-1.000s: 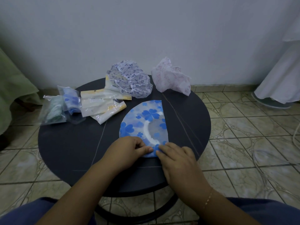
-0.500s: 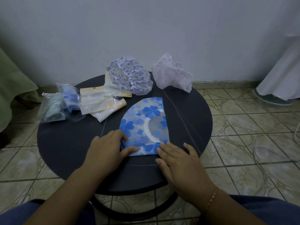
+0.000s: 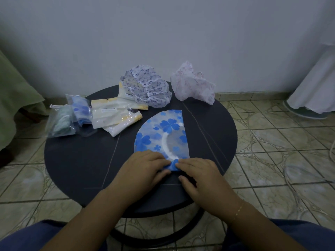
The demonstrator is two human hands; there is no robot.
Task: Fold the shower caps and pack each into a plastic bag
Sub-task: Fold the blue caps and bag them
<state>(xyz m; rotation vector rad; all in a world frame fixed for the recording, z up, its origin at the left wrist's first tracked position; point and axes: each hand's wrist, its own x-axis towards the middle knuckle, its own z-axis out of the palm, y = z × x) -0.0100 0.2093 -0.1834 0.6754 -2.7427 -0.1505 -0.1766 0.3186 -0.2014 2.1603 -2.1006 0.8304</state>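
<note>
A blue flower-print shower cap [image 3: 162, 134] lies flat, folded in half, in the middle of the round dark table [image 3: 78, 160]. My left hand [image 3: 143, 171] and my right hand [image 3: 199, 176] both pinch its near edge, which is turned up into a small fold between the fingertips. A purple-print shower cap [image 3: 148, 87] sits puffed up at the back of the table. A pink-print shower cap [image 3: 192, 86] stands crumpled to its right. Several flat empty plastic bags [image 3: 114, 116] lie at the left.
Two bags holding packed caps, one blue [image 3: 81, 109] and one green [image 3: 61, 122], hang over the table's left edge. The wall stands close behind the table. Tiled floor [image 3: 281, 160] surrounds it; white cloth [image 3: 315, 84] hangs at far right, green cloth [image 3: 16, 98] at far left.
My hands came back together at the blue cap's near edge and lifted it into a small fold. Half a second ago they lay flatter and further apart on it.
</note>
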